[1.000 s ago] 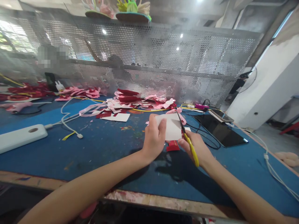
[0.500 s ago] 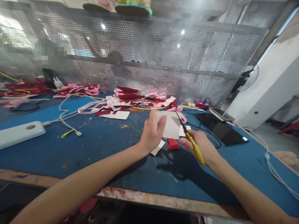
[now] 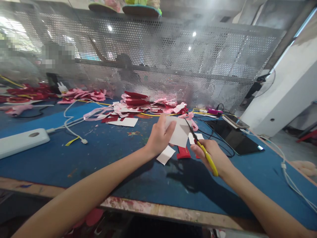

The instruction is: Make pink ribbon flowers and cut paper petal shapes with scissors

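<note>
Over the blue surface (image 3: 81, 162), I see the left hand (image 3: 158, 136) gripping a white card (image 3: 180, 135) in its fingers and the right hand (image 3: 213, 155) with fingers closed round yellow-handled scissors (image 3: 206, 154). Their long axis slants, tips pointing away and leftward at the card's far right corner.

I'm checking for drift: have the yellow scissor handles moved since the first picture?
Yes: the handles shifted slightly right, closer to the black tablet.

Glare (image 3: 15, 24) upper left; tabletop (image 3: 94, 148) shadows (image 3: 210, 190) dark; panel (image 3: 163, 56) hazy.
</note>
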The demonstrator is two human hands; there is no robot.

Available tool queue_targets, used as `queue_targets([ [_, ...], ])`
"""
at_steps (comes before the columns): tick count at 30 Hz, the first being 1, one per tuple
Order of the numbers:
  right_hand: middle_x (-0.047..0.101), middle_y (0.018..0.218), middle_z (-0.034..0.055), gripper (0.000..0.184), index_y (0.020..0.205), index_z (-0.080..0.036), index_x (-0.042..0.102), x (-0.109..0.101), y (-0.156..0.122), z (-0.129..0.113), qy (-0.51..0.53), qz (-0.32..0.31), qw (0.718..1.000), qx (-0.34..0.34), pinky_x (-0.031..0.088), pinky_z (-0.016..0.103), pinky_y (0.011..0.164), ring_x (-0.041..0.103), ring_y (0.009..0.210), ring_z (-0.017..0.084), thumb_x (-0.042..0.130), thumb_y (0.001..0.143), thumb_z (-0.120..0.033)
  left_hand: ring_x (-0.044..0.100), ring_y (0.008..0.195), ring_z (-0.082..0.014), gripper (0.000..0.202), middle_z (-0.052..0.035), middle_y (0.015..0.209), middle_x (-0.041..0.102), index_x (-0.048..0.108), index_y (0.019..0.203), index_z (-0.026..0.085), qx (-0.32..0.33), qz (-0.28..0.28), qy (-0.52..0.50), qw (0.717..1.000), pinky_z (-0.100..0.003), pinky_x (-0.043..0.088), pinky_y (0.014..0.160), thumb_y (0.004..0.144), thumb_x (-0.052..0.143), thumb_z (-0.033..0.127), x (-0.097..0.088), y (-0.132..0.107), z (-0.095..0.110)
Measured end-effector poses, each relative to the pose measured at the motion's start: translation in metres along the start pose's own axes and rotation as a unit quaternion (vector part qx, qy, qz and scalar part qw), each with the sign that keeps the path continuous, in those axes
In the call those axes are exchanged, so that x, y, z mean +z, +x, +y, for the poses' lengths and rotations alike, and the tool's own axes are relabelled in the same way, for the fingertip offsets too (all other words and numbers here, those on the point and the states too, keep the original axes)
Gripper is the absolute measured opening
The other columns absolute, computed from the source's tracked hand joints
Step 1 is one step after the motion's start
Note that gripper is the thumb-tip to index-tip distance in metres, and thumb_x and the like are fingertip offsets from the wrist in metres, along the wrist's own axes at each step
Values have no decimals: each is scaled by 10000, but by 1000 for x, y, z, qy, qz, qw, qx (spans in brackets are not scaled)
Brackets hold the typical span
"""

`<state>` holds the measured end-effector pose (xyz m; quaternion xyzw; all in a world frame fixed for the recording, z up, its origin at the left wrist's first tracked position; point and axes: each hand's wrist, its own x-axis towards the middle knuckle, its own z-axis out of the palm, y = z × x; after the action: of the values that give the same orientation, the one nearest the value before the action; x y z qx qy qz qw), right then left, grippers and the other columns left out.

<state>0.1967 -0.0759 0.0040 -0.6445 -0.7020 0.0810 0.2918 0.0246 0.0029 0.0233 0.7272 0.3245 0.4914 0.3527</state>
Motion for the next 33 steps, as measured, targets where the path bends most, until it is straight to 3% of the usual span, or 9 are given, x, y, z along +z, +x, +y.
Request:
queue_targets([
  [8,360,432,-2,611,479,-229,315,0,1,-6,15,12,1000,6,243,270,434,278,420,111,209,826,-720,531,387,-95,238,28,656,570,365,857,219,7,-31,-9,999,-183,373,305,864,457,439,-5,8,-3],
  [12,345,420,-12,593,475,-225,320,2,3,-3,31,14,999,18,220,266,427,278,418,107,296,817,-709,538,430,-106,235,37,609,533,368,849,220,11,-52,20,998,-182,374,332,857,465,433,-11,17,-9],
  [17,414,463,-20,549,574,-206,401,5,5,0,163,-56,984,53,285,252,444,397,439,122,367,793,-708,546,415,-108,240,33,631,552,370,873,225,-16,-78,-22,997,-192,405,325,857,467,443,-7,12,-10],
  [21,481,581,-2,543,681,-195,448,6,3,1,240,-77,968,-8,355,263,525,452,539,140,268,846,-679,565,422,-119,250,27,681,550,367,893,228,-49,-69,-70,994,-209,432,303,856,465,456,7,-3,-7],
  [24,480,585,2,561,657,-195,448,8,1,3,251,-72,965,-37,358,267,539,443,554,139,248,853,-681,550,409,-110,249,29,685,538,345,866,229,-60,-57,-85,993,-206,429,292,857,464,448,11,-9,-6],
  [33,439,446,-16,640,572,-198,417,7,0,10,221,-99,970,-12,348,261,480,434,427,118,225,796,-766,553,409,-106,230,37,638,496,374,873,212,-18,-68,-53,996,-171,415,282,864,475,419,5,-7,-6],
])
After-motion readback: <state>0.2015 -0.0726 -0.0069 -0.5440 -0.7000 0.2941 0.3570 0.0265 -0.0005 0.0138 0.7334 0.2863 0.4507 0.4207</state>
